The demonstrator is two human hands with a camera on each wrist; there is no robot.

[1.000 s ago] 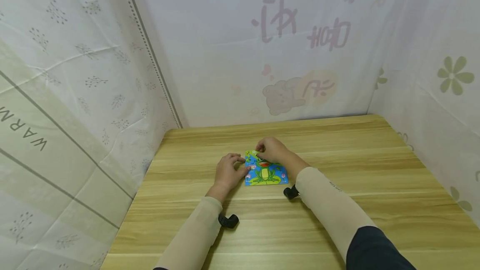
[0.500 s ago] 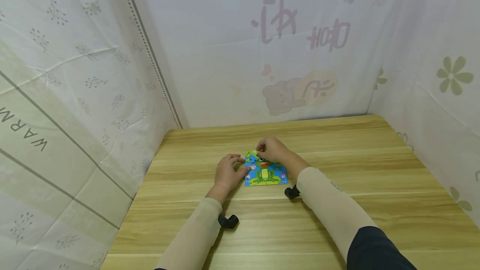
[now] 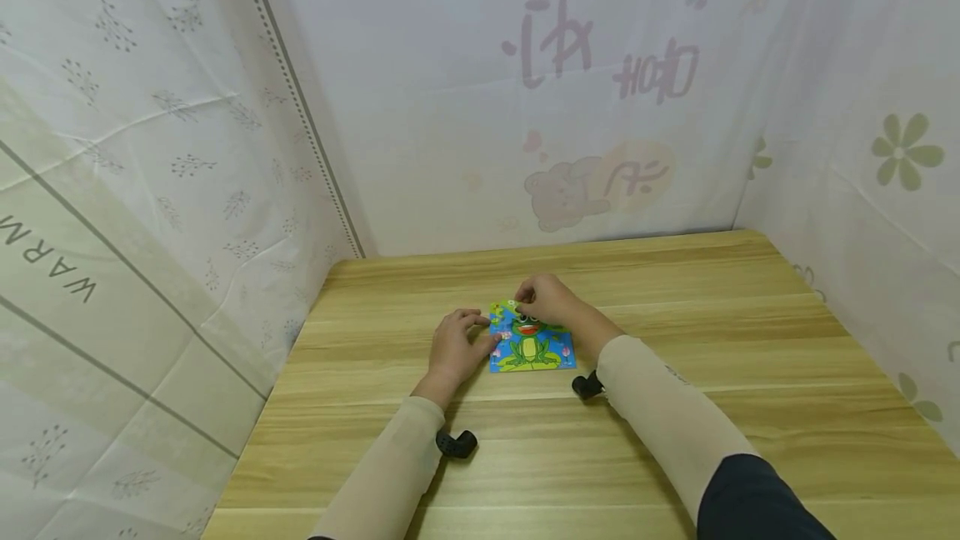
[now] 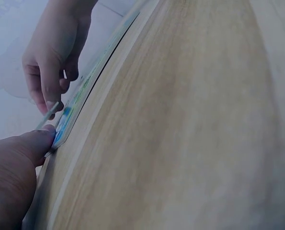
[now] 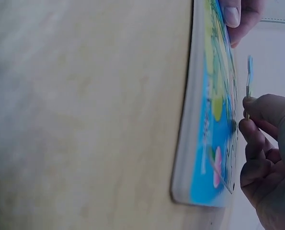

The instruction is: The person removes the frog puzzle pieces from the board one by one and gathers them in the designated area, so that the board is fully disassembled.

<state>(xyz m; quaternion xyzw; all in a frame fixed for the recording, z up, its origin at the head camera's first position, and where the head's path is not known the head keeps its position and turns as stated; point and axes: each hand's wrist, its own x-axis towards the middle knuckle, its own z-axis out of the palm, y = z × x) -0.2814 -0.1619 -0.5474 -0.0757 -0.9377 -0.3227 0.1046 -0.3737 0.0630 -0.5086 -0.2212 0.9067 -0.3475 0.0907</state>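
Right hand point(image 3: 547, 300) pinching a puzzle piece point(image 5: 249, 81) in its grip above the frog puzzle point(image 3: 532, 347), whose edge the left hand's point(image 3: 456, 346) straight thumb presses on the table point(image 3: 720, 357).

blue puzzle point(image 3: 534, 348), green frog print
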